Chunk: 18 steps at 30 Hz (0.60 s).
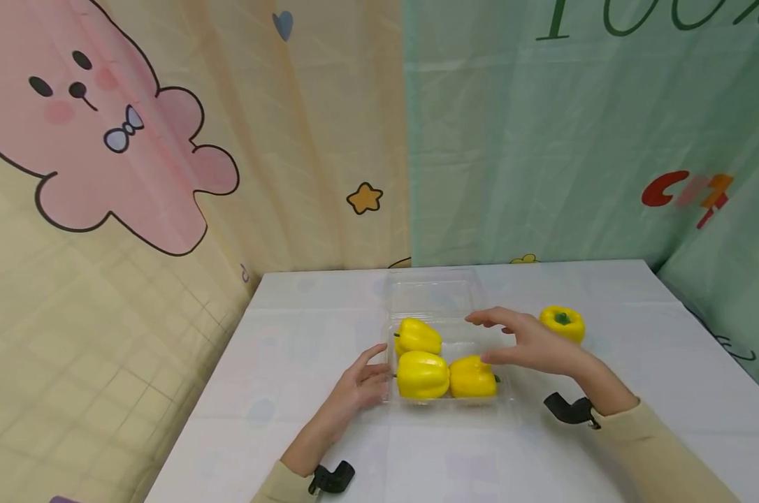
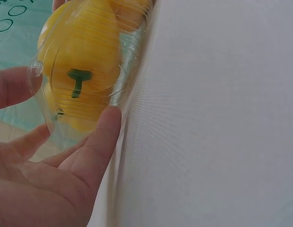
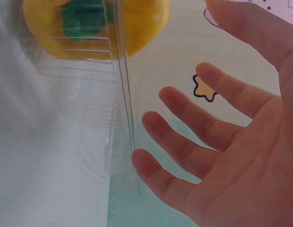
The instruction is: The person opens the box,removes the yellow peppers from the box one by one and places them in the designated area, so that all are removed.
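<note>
A clear plastic container (image 1: 460, 348) stands with its lid (image 1: 432, 292) laid back. Inside it are three yellow bell peppers: one at the back left (image 1: 419, 335), one at the front left (image 1: 422, 376) and one at the front right (image 1: 471, 378). At the container's left wall, my left hand (image 1: 362, 391) touches the plastic with extended fingers; a green stem shows through the wall in the left wrist view. My right hand (image 1: 533, 342) hovers over the container's right side, fingers spread and holding nothing. The container's back right part holds no pepper.
Another yellow bell pepper (image 1: 562, 323) sits on the table right of the container, just behind my right hand. The white-covered table (image 1: 291, 314) meets a printed curtain (image 1: 329, 140) at its back edge. Black wrist mounts (image 1: 568, 409) are strapped to both wrists.
</note>
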Available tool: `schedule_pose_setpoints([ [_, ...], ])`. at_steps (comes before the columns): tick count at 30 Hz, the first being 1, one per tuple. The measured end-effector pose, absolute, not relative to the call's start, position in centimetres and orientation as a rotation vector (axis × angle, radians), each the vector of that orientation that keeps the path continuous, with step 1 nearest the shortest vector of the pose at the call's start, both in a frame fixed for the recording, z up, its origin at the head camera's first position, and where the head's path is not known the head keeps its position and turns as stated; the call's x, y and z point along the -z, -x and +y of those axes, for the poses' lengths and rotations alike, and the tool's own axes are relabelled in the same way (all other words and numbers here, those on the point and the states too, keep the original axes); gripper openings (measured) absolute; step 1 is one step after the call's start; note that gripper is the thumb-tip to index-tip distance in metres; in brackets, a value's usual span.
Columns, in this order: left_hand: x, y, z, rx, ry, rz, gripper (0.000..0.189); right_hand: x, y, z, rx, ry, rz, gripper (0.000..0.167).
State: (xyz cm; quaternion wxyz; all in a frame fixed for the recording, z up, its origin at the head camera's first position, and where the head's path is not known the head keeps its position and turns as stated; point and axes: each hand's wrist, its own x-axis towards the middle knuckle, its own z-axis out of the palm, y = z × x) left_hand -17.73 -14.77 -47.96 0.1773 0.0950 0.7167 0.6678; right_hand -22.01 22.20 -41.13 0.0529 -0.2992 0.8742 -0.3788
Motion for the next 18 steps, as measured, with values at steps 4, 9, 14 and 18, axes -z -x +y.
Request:
schedule_pose_setpoints([
  [4, 47.9, 17.8, -14.7, -1.888, -0.246, 2.025, 0.071, 41.6, 21.8, 21.6, 1.145, 0.916, 2.596, 0.061],
  [9, 47.8, 17.7, -14.7, -1.886, -0.252, 2.028, 0.072, 42.1, 21.8, 21.0, 1.131, 0.93, 2.565, 0.061],
  [14, 47.7, 17.7, -14.7, -1.885, -0.262, 2.033, 0.072, 42.5, 21.9, 20.5, 1.088, 0.93, 2.537, 0.063],
  [18, 47.6, 17.7, -14.6, -1.882, -0.28, 2.035, 0.071, 42.9, 21.8, 20.2, 1.071, 0.936, 2.502, 0.062],
])
